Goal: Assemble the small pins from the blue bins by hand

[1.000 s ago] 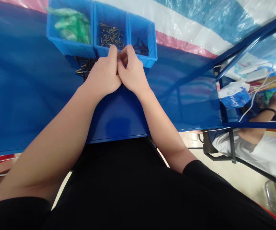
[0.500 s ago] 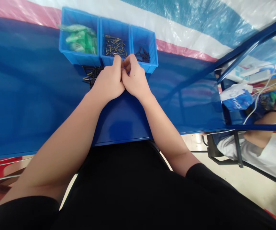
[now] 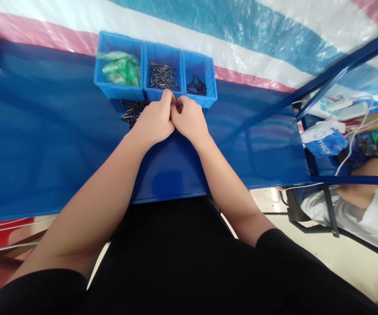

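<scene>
My left hand point(image 3: 156, 121) and my right hand point(image 3: 190, 120) rest together on the blue table point(image 3: 44, 144), fingertips pinched against each other just in front of the bins. What they pinch is too small to make out. Behind them stand three joined blue bins: the left bin point(image 3: 110, 87) holds green plastic bags point(image 3: 120, 72), the middle bin point(image 3: 162, 59) holds brass-coloured screws point(image 3: 161, 75), and the right bin point(image 3: 208, 70) holds small black parts point(image 3: 196, 86). A loose pile of screws point(image 3: 132, 112) lies on the table by my left hand.
A striped plastic sheet point(image 3: 241, 39) hangs behind the table. A blue metal frame point(image 3: 336, 65) runs along the right. Beyond it another person's arm point(image 3: 362, 179) works beside a white bag point(image 3: 325, 138) and cables.
The view has tilted so the bins and hands sit lower in the picture. My hands stay pinched together in front of the bins.
</scene>
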Action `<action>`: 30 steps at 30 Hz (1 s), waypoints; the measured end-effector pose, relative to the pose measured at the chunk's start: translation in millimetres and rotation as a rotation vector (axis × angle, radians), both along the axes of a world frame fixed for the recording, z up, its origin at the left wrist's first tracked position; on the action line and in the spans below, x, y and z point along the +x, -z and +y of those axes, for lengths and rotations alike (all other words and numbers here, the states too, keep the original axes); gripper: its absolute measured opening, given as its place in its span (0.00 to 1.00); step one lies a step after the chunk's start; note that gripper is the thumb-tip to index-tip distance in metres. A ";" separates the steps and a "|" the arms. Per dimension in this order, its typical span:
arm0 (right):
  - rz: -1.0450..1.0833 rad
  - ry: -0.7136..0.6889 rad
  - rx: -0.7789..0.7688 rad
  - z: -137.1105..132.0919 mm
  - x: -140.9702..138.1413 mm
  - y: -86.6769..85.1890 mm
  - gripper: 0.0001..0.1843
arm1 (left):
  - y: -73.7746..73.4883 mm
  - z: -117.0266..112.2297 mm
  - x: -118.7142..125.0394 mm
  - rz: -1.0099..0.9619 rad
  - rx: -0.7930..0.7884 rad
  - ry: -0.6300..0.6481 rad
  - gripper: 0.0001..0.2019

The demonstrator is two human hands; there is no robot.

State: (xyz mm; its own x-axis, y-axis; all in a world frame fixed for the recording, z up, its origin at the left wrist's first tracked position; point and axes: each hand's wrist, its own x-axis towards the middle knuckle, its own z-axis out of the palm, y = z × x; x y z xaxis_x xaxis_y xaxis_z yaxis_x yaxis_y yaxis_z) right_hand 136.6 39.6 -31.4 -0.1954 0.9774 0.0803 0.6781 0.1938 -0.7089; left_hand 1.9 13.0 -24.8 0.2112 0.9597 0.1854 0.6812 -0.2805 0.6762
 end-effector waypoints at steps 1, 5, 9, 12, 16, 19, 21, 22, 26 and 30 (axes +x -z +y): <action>-0.007 -0.003 -0.008 0.3 0.0 -0.6 0.10 | -0.6 -0.2 -0.2 -0.012 -0.003 0.003 0.11; -0.008 -0.021 -0.043 1.1 1.1 -3.7 0.12 | -4.3 -1.3 -0.9 0.017 -0.020 0.010 0.14; -0.013 -0.014 -0.079 2.0 3.8 -6.4 0.13 | -4.5 -0.1 -2.9 0.034 -0.011 0.028 0.16; -0.022 -0.012 -0.075 2.3 5.5 -7.0 0.13 | -1.6 3.4 -5.1 -0.002 0.010 0.014 0.14; -0.062 -0.042 -0.059 -0.8 5.3 -8.8 0.12 | 2.2 7.8 -5.3 -0.053 0.015 -0.088 0.11; -0.110 -0.070 -0.047 -4.1 4.2 -11.0 0.13 | 4.0 9.3 -2.6 -0.073 0.017 -0.150 0.10; -0.137 -0.088 -0.047 -5.2 3.6 -11.7 0.14 | 4.4 9.8 -0.8 -0.088 0.026 -0.181 0.08; -0.147 -0.096 -0.047 -5.4 3.4 -11.6 0.14 | 4.3 10.0 -0.2 -0.096 0.031 -0.197 0.08; -0.176 -0.105 -0.033 -4.9 2.4 -9.3 0.12 | 3.2 10.7 0.2 -0.144 0.052 -0.260 0.07; -0.166 -0.094 -0.001 -5.8 1.9 -8.0 0.11 | 4.7 11.6 -1.4 -0.193 0.085 -0.289 0.08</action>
State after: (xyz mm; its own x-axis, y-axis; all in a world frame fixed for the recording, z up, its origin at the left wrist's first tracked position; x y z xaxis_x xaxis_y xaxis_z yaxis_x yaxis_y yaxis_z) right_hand 138.5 33.8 -23.4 -0.2964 0.9543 0.0381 0.7646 0.2610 -0.5893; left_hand 0.5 24.6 -29.5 -0.1131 0.9542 0.2771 0.6028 -0.1558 0.7825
